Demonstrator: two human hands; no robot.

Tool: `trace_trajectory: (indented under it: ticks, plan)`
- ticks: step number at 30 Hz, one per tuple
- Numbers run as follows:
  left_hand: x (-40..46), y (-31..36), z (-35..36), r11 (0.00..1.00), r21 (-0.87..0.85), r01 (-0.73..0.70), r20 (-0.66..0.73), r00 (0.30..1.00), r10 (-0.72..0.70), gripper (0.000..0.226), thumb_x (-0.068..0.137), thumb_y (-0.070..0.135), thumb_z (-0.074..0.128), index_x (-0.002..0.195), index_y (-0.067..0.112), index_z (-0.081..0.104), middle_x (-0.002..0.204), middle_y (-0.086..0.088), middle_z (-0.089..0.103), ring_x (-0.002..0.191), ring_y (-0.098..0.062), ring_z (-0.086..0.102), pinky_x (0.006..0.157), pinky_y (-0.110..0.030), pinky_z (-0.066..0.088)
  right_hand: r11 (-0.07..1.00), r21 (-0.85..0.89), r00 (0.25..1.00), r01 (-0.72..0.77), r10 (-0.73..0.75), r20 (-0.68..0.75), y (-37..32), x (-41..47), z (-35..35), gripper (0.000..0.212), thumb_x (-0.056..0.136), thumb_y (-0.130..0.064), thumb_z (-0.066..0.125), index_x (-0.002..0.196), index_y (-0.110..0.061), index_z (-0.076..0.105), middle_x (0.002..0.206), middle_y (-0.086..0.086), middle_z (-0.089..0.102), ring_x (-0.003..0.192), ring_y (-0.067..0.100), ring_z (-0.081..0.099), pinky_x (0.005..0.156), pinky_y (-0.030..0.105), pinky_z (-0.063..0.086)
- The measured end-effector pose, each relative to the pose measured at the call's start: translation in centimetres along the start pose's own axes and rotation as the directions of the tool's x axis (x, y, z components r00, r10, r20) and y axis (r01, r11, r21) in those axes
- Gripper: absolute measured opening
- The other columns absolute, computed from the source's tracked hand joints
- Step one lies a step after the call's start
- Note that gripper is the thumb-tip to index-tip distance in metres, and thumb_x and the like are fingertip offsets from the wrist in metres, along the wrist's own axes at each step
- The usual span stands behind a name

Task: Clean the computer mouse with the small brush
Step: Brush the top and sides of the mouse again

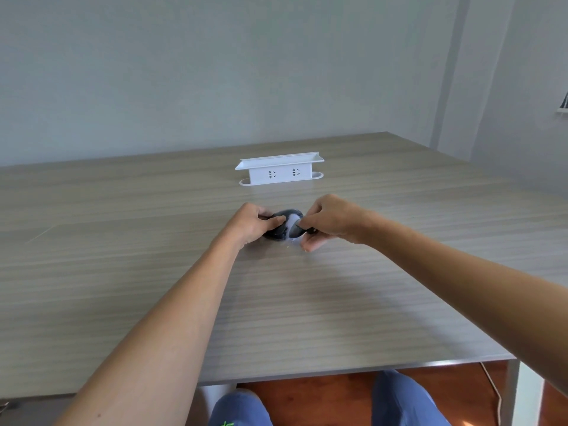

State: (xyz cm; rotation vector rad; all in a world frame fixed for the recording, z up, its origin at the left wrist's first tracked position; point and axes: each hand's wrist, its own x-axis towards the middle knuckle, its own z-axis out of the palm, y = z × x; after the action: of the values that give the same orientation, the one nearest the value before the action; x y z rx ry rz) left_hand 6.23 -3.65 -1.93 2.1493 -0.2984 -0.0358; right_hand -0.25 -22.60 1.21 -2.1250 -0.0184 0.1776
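A dark computer mouse [278,229] rests on the wooden table [276,302] in the middle of the view. My left hand [253,221] grips its left side, fingers over the top. My right hand [330,221] pinches a small brush [294,224] with a dark handle and pale bristles. The bristles lie against the right side of the mouse and look blurred. Most of the brush handle is hidden inside my fingers.
A white socket box [281,170] with two outlets stands on the table just beyond my hands. The table's near edge [353,368] runs above my knees. A wall rises behind the table's far edge.
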Motion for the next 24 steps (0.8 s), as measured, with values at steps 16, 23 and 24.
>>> trace_trajectory:
  ticks: [16,23,24]
  plan:
    - [0.5,-0.4,-0.1,1.0,0.005,0.017,0.006,1.0,-0.017,0.027,0.092,0.027,0.073,0.114,0.011,0.076,0.102,-0.005,0.076,0.091,-0.015,0.066,0.097,-0.029,0.049,1.0,-0.012,0.993,0.011,-0.012,-0.114,1.2,0.7,-1.0,0.021,0.095,-0.012,0.059,0.075,-0.011,0.066,0.084,0.025,0.078,0.074,0.027,0.076,0.09,0.035,0.058]
    - [0.6,-0.5,-0.1,1.0,-0.006,0.0,0.013,1.0,0.0,0.028,0.093,0.023,0.072,0.116,0.007,0.075,0.099,-0.005,0.073,0.089,-0.014,0.063,0.083,-0.019,0.047,0.996,-0.091,0.986,0.027,-0.042,-0.161,1.3,1.8,-2.2,0.019,0.096,-0.007,0.059,0.088,0.001,0.074,0.065,0.013,0.073,0.048,0.017,0.066,0.051,0.02,0.055]
    - [0.5,-0.5,-0.1,1.0,-0.005,0.0,0.017,1.0,0.0,0.028,0.094,0.022,0.071,0.116,0.007,0.074,0.098,-0.005,0.072,0.088,-0.014,0.062,0.078,-0.015,0.046,0.99,-0.14,0.978,0.027,-0.055,-0.203,1.4,2.2,-2.3,0.02,0.095,-0.007,0.057,0.088,0.001,0.075,0.067,0.013,0.074,0.048,0.018,0.066,0.053,0.019,0.053]
